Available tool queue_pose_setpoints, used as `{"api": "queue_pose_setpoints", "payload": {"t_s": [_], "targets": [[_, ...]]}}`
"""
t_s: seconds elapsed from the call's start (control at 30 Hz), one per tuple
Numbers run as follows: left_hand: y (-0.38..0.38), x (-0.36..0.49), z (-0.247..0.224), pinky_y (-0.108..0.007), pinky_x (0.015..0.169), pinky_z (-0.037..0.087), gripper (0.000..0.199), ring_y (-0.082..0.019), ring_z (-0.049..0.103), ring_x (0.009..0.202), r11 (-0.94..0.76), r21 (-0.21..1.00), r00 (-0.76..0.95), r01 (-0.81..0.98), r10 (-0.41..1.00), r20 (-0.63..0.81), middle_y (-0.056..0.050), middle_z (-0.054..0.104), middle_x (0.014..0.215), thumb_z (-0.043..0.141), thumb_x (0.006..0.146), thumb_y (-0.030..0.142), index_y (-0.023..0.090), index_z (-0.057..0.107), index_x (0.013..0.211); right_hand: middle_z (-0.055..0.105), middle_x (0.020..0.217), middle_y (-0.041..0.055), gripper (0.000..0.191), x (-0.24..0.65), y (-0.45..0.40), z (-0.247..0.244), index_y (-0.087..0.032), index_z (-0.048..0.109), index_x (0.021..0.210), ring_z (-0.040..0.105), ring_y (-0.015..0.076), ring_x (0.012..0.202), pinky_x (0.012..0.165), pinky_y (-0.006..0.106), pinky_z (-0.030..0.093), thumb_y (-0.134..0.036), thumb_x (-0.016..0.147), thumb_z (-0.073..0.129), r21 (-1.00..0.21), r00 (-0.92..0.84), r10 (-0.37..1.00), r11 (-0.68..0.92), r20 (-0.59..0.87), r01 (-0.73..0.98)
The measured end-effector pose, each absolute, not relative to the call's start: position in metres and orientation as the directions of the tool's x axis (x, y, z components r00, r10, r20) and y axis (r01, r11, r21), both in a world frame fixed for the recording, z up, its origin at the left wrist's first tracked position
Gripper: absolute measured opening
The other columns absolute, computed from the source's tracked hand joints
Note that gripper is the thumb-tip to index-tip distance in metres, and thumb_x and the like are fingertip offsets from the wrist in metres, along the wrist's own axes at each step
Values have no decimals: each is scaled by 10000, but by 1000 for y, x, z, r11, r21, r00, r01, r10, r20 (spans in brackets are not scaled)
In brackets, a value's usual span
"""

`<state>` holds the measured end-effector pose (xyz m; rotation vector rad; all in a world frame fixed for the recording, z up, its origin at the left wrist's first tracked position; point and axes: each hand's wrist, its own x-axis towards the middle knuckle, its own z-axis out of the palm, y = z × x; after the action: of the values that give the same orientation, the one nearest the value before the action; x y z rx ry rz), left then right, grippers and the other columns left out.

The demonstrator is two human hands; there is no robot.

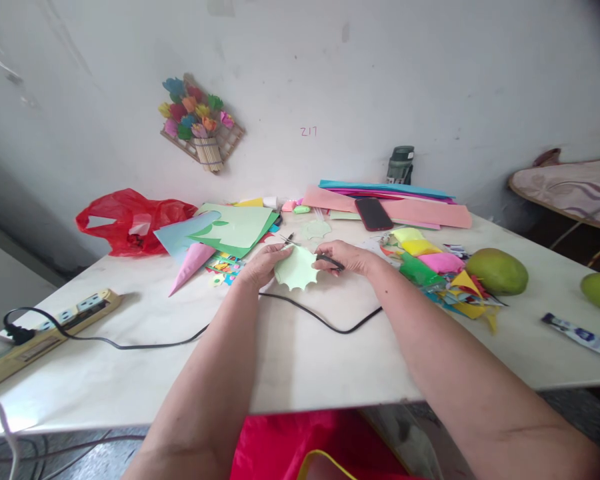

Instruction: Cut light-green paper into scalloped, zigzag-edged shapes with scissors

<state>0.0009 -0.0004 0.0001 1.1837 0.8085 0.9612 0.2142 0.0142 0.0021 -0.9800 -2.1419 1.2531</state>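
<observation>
The bench (300, 373) is long and white, and it stands against a pale wall (405, 80) with some smudges on it. A bunch of bright flowers (195, 120) hangs on the wall, and the number 217 is written there in pink. In the middle of the bench, a light green paper (297, 270) with a spiky edge is held up between two hands. The fingers of the left hand (267, 264) pinch its left side. The fingers of the right hand (343, 257) are closed around a black handle (331, 261) by its right side; I can't tell if they touch the paper too. To the left are a red plastic bag (135, 220), green sheets (245, 230), a pink cone (193, 263) and a power strip (75, 317) with a black cord (145, 346) running across the bench. At the back, a phone (373, 214) lies on a pile of colored paper (430, 210), with a dark bottle (401, 165) behind it. On the right are soft, bright packets (437, 261) and a big green fruit (497, 271). Red cloth (280, 447) shows below the front edge.
</observation>
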Motion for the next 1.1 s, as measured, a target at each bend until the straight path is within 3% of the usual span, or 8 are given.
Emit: {"api": "queue_pose_setpoints", "payload": {"t_s": [0.87, 1.1], "targets": [[3, 7, -4, -240, 562, 465, 314, -145, 602, 605, 62, 984, 340, -165, 940, -2, -59, 631, 689, 709, 629, 350, 107, 603, 797, 474, 483, -34, 294, 210, 14, 1, -150, 505, 659, 374, 61, 379, 398, 209, 287, -415, 663, 633, -848, -600, 796, 366, 73, 383], [4, 7, -5, -230, 541, 449, 288, -120, 570, 572, 63, 987, 328, -148, 944, -11, -32, 596, 652, 690, 650, 354, 110, 592, 767, 473, 470, -36, 310, 205, 11, 5, -138, 543, 739, 402, 69, 373, 366, 199, 275, -413, 646, 651, -860, -543, 839, 285, 11, 423]]}}
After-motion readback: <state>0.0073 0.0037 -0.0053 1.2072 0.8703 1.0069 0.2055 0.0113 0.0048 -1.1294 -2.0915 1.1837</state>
